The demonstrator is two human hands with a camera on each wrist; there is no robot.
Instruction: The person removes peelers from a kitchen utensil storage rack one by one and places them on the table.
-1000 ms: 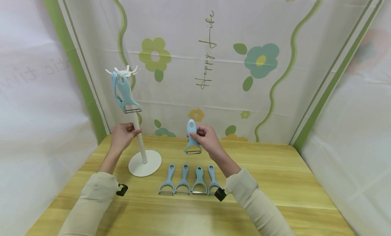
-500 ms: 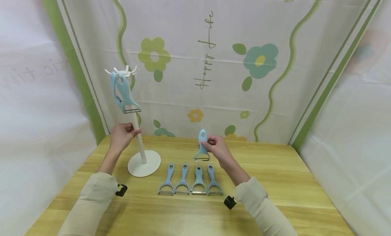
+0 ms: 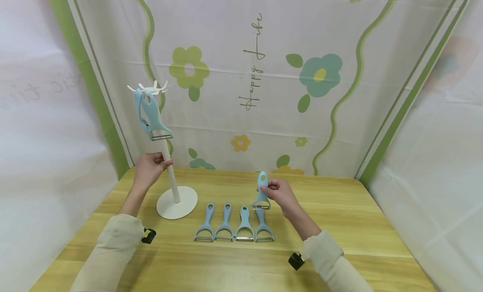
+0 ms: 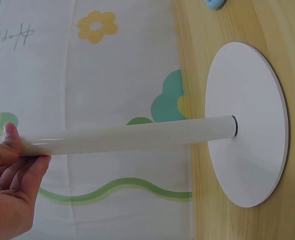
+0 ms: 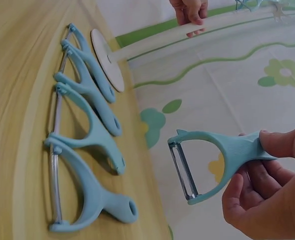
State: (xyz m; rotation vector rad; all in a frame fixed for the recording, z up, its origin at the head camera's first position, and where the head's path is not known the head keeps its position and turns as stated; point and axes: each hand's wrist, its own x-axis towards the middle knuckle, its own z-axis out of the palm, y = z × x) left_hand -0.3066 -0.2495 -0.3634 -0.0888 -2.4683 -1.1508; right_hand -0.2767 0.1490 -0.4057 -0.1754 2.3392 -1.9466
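My left hand [image 3: 149,169] grips the pole of a white hook stand [image 3: 177,203], thumb and fingers around it below the hanging peelers. Two light blue peelers [image 3: 153,118] hang from the hooks at its top. My right hand [image 3: 281,195] pinches another light blue peeler [image 5: 237,152] by its handle, blade end down, held up above the table. In the head view its blade overlaps the handle of the rightmost peeler [image 3: 264,229] in a row on the table. The left wrist view shows the stand's round base [image 4: 247,165] flat on the wood.
Several blue peelers lie side by side in a row, handles away from me, among them the leftmost peeler [image 3: 205,227]. The wooden table [image 3: 339,225] ends at a white printed curtain [image 3: 219,23] behind, with more curtain at both sides.
My right hand has moved right and down with the peeler, from left of the row's right end to over it. The left hand stays on the pole.
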